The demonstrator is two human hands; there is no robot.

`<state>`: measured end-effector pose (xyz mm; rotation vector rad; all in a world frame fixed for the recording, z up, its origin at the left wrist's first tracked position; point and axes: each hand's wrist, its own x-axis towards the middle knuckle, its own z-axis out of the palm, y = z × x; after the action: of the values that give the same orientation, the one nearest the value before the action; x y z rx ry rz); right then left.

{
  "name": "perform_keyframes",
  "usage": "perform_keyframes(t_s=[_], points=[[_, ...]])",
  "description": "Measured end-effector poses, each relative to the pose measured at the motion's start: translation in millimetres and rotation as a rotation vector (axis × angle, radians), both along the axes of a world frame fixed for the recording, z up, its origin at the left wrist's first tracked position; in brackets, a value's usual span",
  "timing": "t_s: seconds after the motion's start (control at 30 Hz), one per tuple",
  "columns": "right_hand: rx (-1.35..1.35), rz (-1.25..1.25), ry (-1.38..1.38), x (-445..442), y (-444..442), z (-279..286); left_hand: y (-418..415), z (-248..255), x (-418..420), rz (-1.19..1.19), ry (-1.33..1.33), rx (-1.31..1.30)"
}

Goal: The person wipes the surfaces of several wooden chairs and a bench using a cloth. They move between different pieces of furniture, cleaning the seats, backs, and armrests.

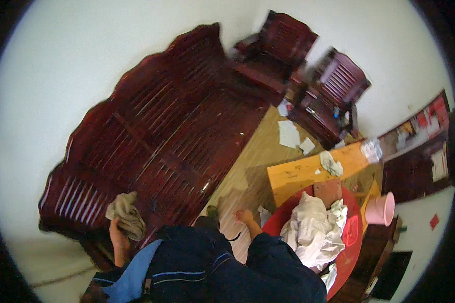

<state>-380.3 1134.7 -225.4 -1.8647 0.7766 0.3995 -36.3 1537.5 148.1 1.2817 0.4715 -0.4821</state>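
My left hand (118, 229) grips a crumpled grey-brown cloth (127, 217) by the near arm of a long dark red wooden slatted bench (163, 125). The cloth hides some of the fingers. My right hand (245, 217) hangs over the wood-look floor (235, 189), left of a red round table (350, 257). Its fingers are loosely bent and blurred, and I see no object in them. A heap of off-white fabric (311, 231) covers much of the table.
Two dark wooden armchairs (284, 41) (339, 77) stand beyond the bench. White papers (288, 134) lie on the floor. An orange-yellow wooden bench (292, 178) bears a pale cloth (330, 164). A pink bucket (379, 210) stands beyond the red table, near a red plastic basket (351, 231).
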Motion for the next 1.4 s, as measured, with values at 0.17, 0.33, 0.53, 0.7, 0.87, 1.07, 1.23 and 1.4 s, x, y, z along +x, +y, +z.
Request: perform_keyframes(t_s=[0.17,0.33,0.53,0.7,0.87,1.07,1.23,1.4], points=[[0.371,-0.797,0.107,-24,-77,70,-165,27,36,-0.528,-0.148,0.035],[0.041,-0.762,0.022,9,-131,181,-289,75,45,-0.693,-0.165,-0.058],[0.340,-0.790,-0.376,104,-167,292,-415,63,19,-1.057,-0.662,0.127],[0.645,-0.725,-0.885,167,-219,350,-498,57,-3,-1.216,-0.608,-0.037],[0.936,-0.838,-0.681,174,-313,322,-604,22,-19,-1.212,-0.577,-0.053],[0.978,-0.833,-0.759,155,-480,289,-784,-28,-19,-1.111,-0.092,-0.168],[0.946,-0.892,-0.657,127,-581,277,-921,-66,-22,-1.004,0.162,-0.175],[0.674,-0.932,-0.478,115,-647,298,-1014,-77,-45,-1.160,0.282,-0.109]])
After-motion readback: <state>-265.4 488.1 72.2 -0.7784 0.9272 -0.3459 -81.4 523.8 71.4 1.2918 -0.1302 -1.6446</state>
